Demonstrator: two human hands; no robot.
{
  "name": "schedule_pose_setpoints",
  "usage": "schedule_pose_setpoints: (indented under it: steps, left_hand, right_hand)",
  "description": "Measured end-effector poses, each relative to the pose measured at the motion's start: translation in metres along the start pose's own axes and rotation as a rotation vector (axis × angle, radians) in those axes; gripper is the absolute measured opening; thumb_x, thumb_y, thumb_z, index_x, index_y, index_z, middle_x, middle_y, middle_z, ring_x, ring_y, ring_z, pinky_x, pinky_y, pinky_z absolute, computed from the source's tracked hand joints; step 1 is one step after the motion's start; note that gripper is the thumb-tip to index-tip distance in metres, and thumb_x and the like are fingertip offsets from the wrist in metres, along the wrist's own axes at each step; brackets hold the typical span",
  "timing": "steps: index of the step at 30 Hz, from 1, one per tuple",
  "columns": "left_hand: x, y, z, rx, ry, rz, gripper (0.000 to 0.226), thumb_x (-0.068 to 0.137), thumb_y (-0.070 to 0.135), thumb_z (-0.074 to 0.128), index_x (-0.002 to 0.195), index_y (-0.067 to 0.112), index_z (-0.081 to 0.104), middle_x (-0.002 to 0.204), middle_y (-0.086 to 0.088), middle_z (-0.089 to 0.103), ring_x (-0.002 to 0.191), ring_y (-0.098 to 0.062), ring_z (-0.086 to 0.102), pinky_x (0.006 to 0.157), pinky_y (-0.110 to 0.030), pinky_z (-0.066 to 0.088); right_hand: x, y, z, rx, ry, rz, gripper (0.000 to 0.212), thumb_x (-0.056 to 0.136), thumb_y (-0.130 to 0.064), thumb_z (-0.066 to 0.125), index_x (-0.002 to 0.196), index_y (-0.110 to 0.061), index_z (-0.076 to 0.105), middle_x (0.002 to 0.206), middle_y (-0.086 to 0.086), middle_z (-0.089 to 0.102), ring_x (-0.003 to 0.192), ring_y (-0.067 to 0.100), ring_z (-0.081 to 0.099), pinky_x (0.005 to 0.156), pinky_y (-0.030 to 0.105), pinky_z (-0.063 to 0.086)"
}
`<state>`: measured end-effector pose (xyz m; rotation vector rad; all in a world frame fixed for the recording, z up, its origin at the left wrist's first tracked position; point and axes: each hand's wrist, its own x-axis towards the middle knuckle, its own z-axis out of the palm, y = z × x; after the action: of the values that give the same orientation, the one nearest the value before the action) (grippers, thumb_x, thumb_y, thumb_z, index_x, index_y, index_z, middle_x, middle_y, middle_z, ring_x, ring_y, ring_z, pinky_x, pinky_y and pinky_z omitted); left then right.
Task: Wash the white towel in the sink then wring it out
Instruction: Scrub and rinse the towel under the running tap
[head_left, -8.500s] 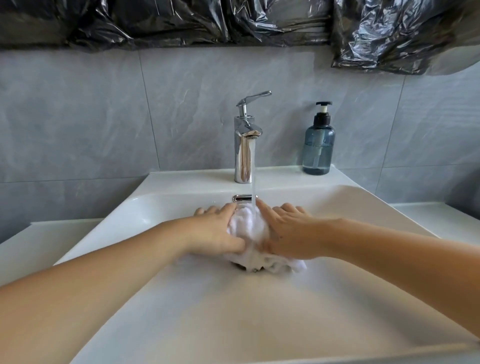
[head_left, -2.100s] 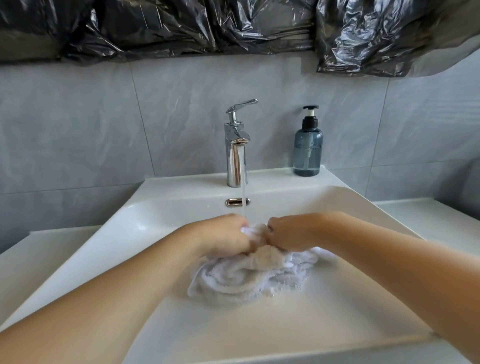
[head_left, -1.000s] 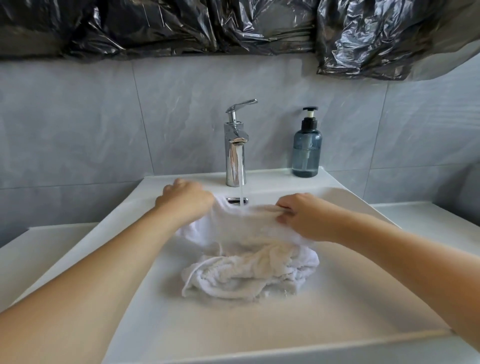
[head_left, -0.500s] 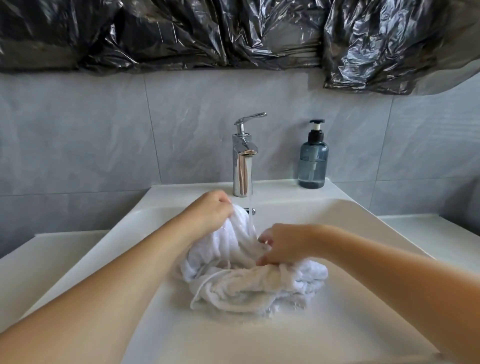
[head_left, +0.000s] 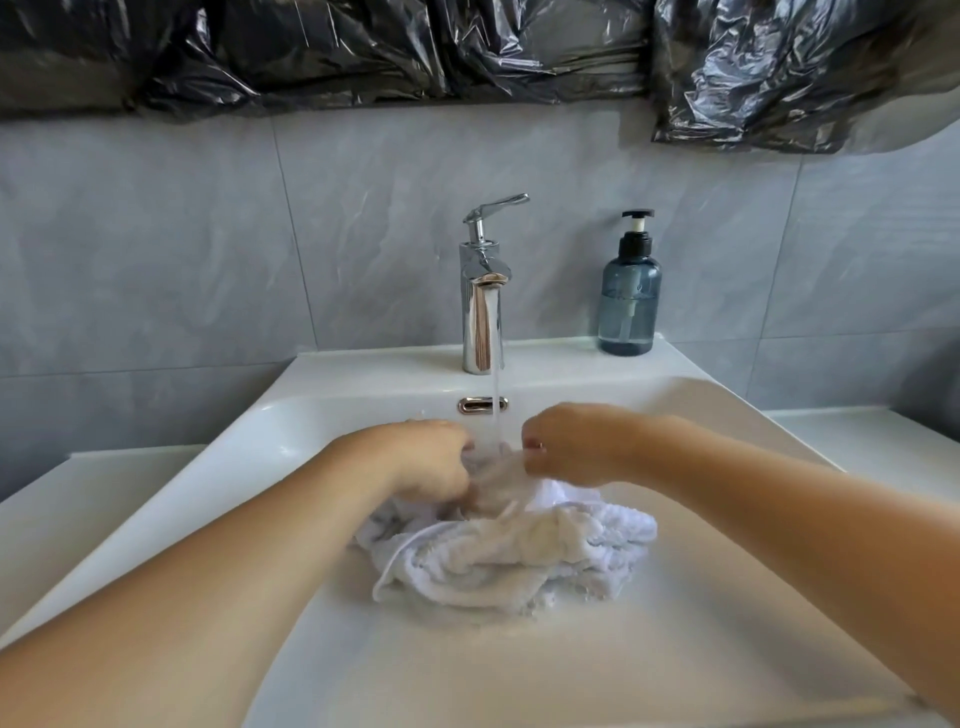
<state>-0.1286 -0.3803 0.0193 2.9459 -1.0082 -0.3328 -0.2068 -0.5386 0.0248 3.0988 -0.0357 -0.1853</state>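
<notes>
Both hands work a towel (head_left: 511, 558) bunched in the sink (head_left: 623, 665) under the running tap (head_left: 482, 301); left hand (head_left: 423, 460) and right hand (head_left: 571, 444) apparently grip its blurred top fold.

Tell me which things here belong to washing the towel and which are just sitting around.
In use:
- crumpled white terry towel, in the grip of the left hand and right hand
- white ceramic sink
- chrome lever tap, water running

Idle:
- blue translucent pump soap bottle on the sink ledge
- black plastic sheeting above the grey tiles
</notes>
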Motion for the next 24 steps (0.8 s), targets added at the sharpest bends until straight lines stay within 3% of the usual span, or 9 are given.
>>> schedule_pose_setpoints:
  steps: [2,3,6,8,10,14,16,19,24]
  left_hand:
    - [0.004,0.002,0.000,-0.080,0.123,0.026,0.006,0.092,0.024,0.054,0.088,0.020,0.055,0.104,-0.002,0.058,0.089,-0.021,0.052,0.064,-0.028,0.038]
    - [0.003,0.003,-0.002,-0.126,0.176,0.035,0.018,0.096,0.023,0.051,0.079,0.019,0.049,0.097,-0.003,0.056,0.083,-0.020,0.050,0.059,-0.028,0.034]
    - [0.002,0.001,-0.006,-0.313,0.331,0.085,0.017,0.102,0.029,0.047,0.090,0.018,0.050,0.102,-0.002,0.052,0.089,-0.021,0.050,0.069,-0.029,0.035]
    - [0.000,-0.002,-0.007,-0.404,0.405,0.124,0.012,0.102,0.031,0.047,0.100,0.022,0.055,0.107,0.003,0.056,0.096,-0.021,0.052,0.074,-0.029,0.036]
    - [0.000,-0.002,-0.009,-0.443,0.445,0.168,0.018,0.101,0.031,0.049,0.084,0.026,0.049,0.096,0.002,0.057,0.083,-0.017,0.050,0.065,-0.028,0.035]
    - [-0.008,0.012,-0.008,-0.358,0.248,0.291,0.019,0.092,0.038,0.060,0.081,0.025,0.052,0.085,0.007,0.058,0.075,-0.006,0.053,0.066,-0.028,0.043]
    - [-0.013,0.019,-0.005,-0.331,0.124,0.329,0.017,0.087,0.039,0.063,0.079,0.025,0.057,0.081,0.009,0.061,0.075,-0.008,0.058,0.068,-0.029,0.047]
    - [-0.012,0.014,-0.005,-0.237,0.195,0.202,0.030,0.092,0.040,0.053,0.070,0.019,0.051,0.073,0.003,0.056,0.070,-0.019,0.053,0.061,-0.032,0.039]
    - [-0.013,0.010,-0.006,-0.176,0.283,0.125,0.032,0.098,0.030,0.046,0.068,0.021,0.046,0.075,0.006,0.053,0.073,-0.020,0.050,0.060,-0.031,0.036]
  right_hand:
    - [-0.001,0.007,-0.005,-0.005,0.089,0.046,0.029,0.098,-0.032,0.040,0.108,-0.012,0.059,0.106,0.003,0.058,0.096,0.025,0.058,0.077,0.035,0.049]
    - [-0.001,0.009,-0.005,0.016,0.110,0.048,0.028,0.097,-0.033,0.042,0.110,-0.013,0.057,0.108,0.002,0.057,0.097,0.025,0.058,0.081,0.037,0.050]
    - [-0.008,0.004,-0.004,0.314,0.002,0.024,0.048,0.092,-0.040,0.053,0.133,-0.016,0.045,0.120,-0.002,0.054,0.103,0.020,0.055,0.094,0.034,0.046]
    - [-0.010,-0.001,0.000,0.350,-0.058,-0.029,0.038,0.094,-0.041,0.056,0.120,-0.013,0.049,0.103,-0.003,0.055,0.089,0.016,0.053,0.078,0.023,0.043]
    - [-0.005,0.003,0.003,0.263,-0.003,-0.005,0.022,0.098,-0.037,0.051,0.094,-0.016,0.048,0.095,0.000,0.055,0.086,0.022,0.052,0.071,0.027,0.041]
    - [-0.004,0.021,-0.006,0.090,0.157,0.112,0.009,0.099,-0.022,0.040,0.096,-0.018,0.047,0.103,0.001,0.056,0.091,0.024,0.049,0.077,0.034,0.041]
    - [-0.008,0.019,-0.009,0.063,0.094,0.084,0.016,0.095,-0.014,0.039,0.103,-0.019,0.052,0.099,-0.002,0.056,0.091,0.024,0.052,0.077,0.035,0.042]
    - [-0.008,0.008,-0.002,0.108,-0.088,-0.009,0.014,0.091,-0.013,0.044,0.089,-0.023,0.054,0.096,0.006,0.065,0.090,0.030,0.065,0.077,0.042,0.051]
    - [-0.011,0.006,-0.008,0.146,-0.037,-0.009,0.014,0.095,-0.021,0.045,0.086,-0.022,0.056,0.098,0.011,0.067,0.086,0.028,0.062,0.070,0.036,0.046]
